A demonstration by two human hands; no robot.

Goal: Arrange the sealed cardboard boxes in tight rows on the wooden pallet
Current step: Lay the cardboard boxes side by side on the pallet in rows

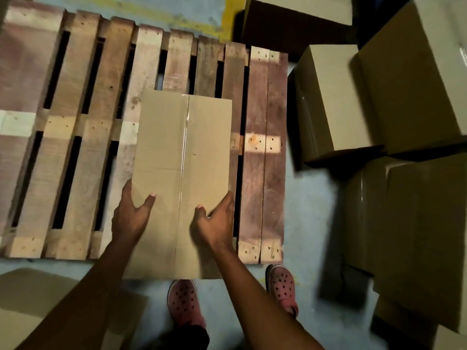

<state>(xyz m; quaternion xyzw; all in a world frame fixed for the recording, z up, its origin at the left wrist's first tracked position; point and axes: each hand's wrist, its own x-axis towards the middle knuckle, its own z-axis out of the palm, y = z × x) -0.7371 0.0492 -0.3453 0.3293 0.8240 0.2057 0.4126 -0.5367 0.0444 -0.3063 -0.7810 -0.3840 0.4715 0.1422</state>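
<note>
A sealed cardboard box (182, 152) with clear tape down its middle seam is over the right-centre of the wooden pallet (75, 122). Its near end reaches past the pallet's front edge. My left hand (131, 213) grips the box's left side near the front, thumb on top. My right hand (214, 221) grips the right side the same way. Whether the box rests on the slats or hangs just above them cannot be told. No other box is on the pallet.
Several sealed cardboard boxes (394, 92) are stacked on the floor to the right of the pallet, one more (298, 16) behind it. Flat cardboard (38, 304) lies at the lower left. My feet in pink clogs (184, 304) stand on the concrete at the pallet's front edge.
</note>
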